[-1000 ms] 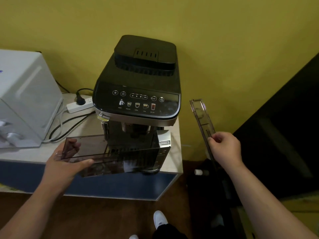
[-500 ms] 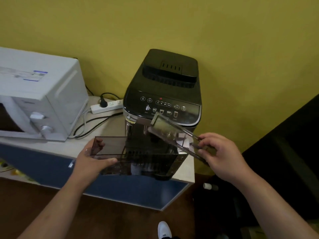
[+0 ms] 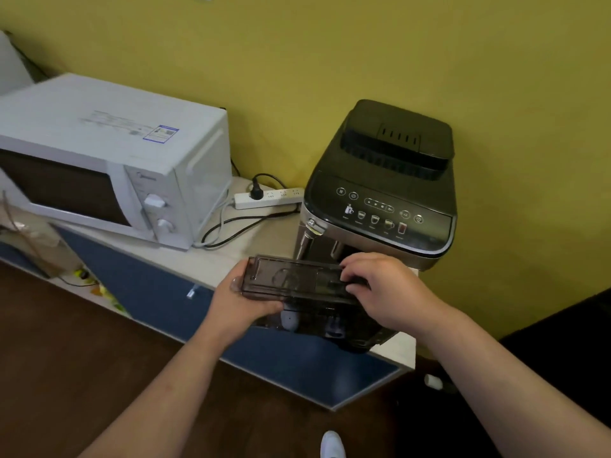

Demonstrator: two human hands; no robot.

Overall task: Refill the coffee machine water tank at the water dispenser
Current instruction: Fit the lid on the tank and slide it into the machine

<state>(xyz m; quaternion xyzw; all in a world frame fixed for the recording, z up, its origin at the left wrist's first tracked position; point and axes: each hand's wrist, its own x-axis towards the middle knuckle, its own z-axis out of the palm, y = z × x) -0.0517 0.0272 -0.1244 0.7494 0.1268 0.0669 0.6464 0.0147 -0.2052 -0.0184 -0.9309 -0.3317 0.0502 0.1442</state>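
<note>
A smoky transparent water tank (image 3: 317,317) is held level in front of the black coffee machine (image 3: 383,193). Its clear lid (image 3: 291,276) now lies flat on top of the tank. My left hand (image 3: 241,300) grips the tank's left end from below and the side. My right hand (image 3: 386,289) rests on the lid's right end, fingers curled over it and pressing down. No water dispenser is in view.
A white microwave (image 3: 109,160) stands on the light counter (image 3: 251,246) to the left, with a white power strip (image 3: 267,198) and cables between it and the machine. A yellow wall is behind. Brown floor and my white shoe (image 3: 332,444) are below.
My right hand carried the lid from beside the machine over to the tank and laid it flat on top. The view has swung left, bringing the microwave in.
</note>
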